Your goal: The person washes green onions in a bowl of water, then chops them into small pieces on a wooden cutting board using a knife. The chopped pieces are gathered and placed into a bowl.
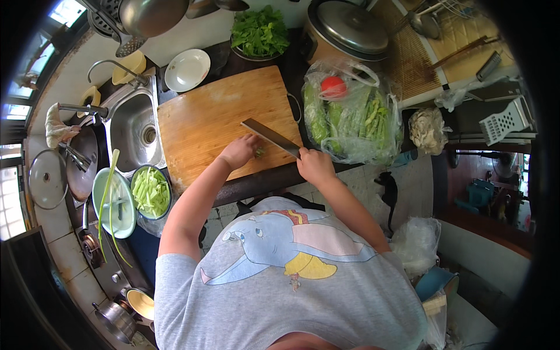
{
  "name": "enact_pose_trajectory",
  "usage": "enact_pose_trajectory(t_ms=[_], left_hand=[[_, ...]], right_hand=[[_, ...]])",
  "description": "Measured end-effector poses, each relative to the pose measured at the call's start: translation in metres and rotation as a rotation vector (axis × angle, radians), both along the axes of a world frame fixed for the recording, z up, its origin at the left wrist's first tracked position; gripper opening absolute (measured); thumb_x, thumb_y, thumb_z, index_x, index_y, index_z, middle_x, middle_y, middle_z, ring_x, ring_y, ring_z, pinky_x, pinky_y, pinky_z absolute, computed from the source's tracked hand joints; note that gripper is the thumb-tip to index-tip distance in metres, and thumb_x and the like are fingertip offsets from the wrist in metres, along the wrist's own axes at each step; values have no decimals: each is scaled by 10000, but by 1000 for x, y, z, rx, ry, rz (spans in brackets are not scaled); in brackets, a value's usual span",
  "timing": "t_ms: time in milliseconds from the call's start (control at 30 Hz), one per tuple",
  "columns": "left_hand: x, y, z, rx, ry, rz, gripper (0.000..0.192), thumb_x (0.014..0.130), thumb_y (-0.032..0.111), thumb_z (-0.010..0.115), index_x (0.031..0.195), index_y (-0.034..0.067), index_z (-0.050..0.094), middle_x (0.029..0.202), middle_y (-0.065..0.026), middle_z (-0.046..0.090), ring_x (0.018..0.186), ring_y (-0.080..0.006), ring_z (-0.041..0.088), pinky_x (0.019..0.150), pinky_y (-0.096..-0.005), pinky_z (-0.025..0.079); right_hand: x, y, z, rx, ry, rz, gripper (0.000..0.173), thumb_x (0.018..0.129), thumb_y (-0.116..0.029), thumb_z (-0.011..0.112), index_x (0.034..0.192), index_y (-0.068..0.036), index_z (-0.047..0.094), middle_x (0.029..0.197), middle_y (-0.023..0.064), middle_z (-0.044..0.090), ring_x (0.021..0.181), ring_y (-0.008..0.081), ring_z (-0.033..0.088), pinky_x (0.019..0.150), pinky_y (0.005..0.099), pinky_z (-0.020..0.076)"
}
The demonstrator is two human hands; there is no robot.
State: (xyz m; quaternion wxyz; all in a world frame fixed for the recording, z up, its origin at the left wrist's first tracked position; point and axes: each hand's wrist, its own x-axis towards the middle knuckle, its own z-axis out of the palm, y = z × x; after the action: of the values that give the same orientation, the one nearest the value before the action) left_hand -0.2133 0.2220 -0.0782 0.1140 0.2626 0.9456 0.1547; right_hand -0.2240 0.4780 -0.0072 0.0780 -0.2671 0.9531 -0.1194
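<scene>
My right hand point(316, 165) is closed on the handle of a cleaver point(271, 136), whose blade reaches up and left over the wooden cutting board point(218, 105). My left hand point(241, 151) is on the board near the blade, its fingers bent over small green bits point(259, 152); whether it grips any of them is hidden. A bowl of cut celery stalks point(151, 191) stands left of the board. Beside it, long green stalks point(105, 197) lie across a pale green basin point(131, 218).
A steel sink point(133, 131) adjoins the board's left side. Behind are a white plate point(188, 70) and leafy greens point(260, 33). To the right are a plastic bag of vegetables point(350, 118) and a lidded cooker point(350, 30). A black cat point(388, 194) is on the floor.
</scene>
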Motion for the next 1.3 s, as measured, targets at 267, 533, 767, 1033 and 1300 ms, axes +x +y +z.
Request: enact_pose_trajectory(t_ms=[267, 533, 767, 1033, 1300], left_hand=[[10, 13, 2, -140, -209, 150, 315, 764, 150, 545, 1054, 30, 578, 976, -172, 604, 917, -346, 577, 809, -403, 475], [27, 14, -3, 110, -40, 503, 256, 736, 135, 606, 944, -4, 556, 900, -219, 599, 848, -373, 577, 740, -429, 471], [73, -45, 50, 444, 118, 967, 124, 745, 84, 607, 808, -8, 556, 715, -186, 561, 629, -320, 544, 590, -379, 438], [205, -193, 103, 21, 144, 1111, 148, 703, 116, 619, 740, 0, 534, 735, -172, 563, 720, -338, 563, 646, -422, 441], [246, -223, 94, 211, 340, 1038, 141, 717, 118, 694, 821, 41, 638, 784, -104, 606, 817, -283, 580, 726, -387, 461]], right_hand=[[8, 20, 2, -63, 11, -41, 121, 761, -171, 590, 769, -50, 592, 645, 155, 628, 611, 305, 634, 565, 415, 505], [18, 19, -3, -104, -74, -12, 137, 765, -187, 598, 781, -51, 593, 676, 153, 635, 638, 301, 638, 573, 407, 508], [20, -6, -1, -84, 187, 53, 180, 723, -208, 632, 758, -62, 534, 678, 130, 628, 641, 283, 646, 571, 388, 516], [47, -84, 16, -220, 82, 53, 99, 733, -168, 633, 758, -89, 579, 671, 115, 631, 652, 298, 630, 593, 417, 494], [98, -152, 16, -326, -113, -211, 185, 777, -262, 632, 864, -104, 675, 803, 131, 665, 775, 307, 641, 672, 385, 501]])
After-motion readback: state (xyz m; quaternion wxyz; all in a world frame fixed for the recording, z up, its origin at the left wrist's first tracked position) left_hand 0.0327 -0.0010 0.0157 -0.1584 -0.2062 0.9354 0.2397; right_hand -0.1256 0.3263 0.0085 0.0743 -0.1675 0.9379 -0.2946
